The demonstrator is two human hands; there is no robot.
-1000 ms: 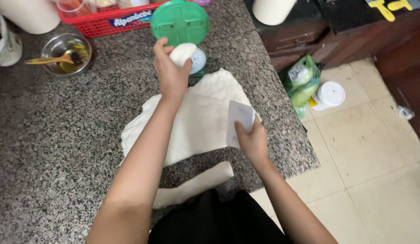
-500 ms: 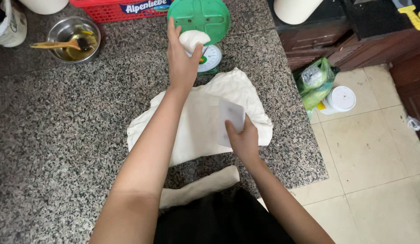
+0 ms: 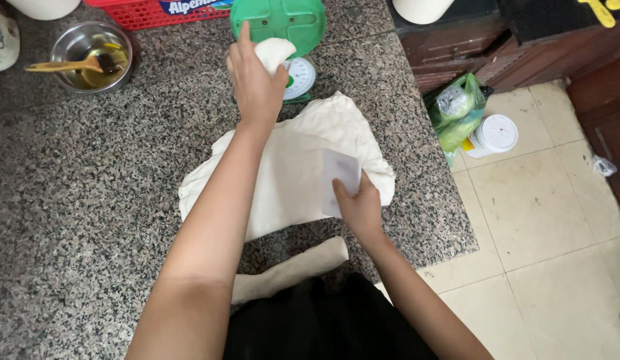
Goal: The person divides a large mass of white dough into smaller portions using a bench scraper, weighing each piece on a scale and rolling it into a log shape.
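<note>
My left hand (image 3: 255, 79) grips a small lump of white dough (image 3: 275, 52) just in front of a green kitchen scale (image 3: 278, 20) with a round white dial (image 3: 300, 77). A large flat sheet of dough (image 3: 290, 167) lies on the speckled granite counter (image 3: 77, 180). My right hand (image 3: 358, 208) holds a white plastic scraper (image 3: 340, 177), pressed onto the right part of that sheet. A long strip of dough (image 3: 293, 270) lies near the counter's front edge.
A steel bowl (image 3: 90, 53) with oil and a wooden-handled brush stands at the back left, next to a red basket (image 3: 157, 13). Right of the counter edge, a green plastic bag (image 3: 453, 110) and a white lidded tub (image 3: 493, 135) sit on the tiled floor.
My left hand has carried the dough lump further towards the scale. My right hand with the scraper has slid left, onto the dough sheet.
</note>
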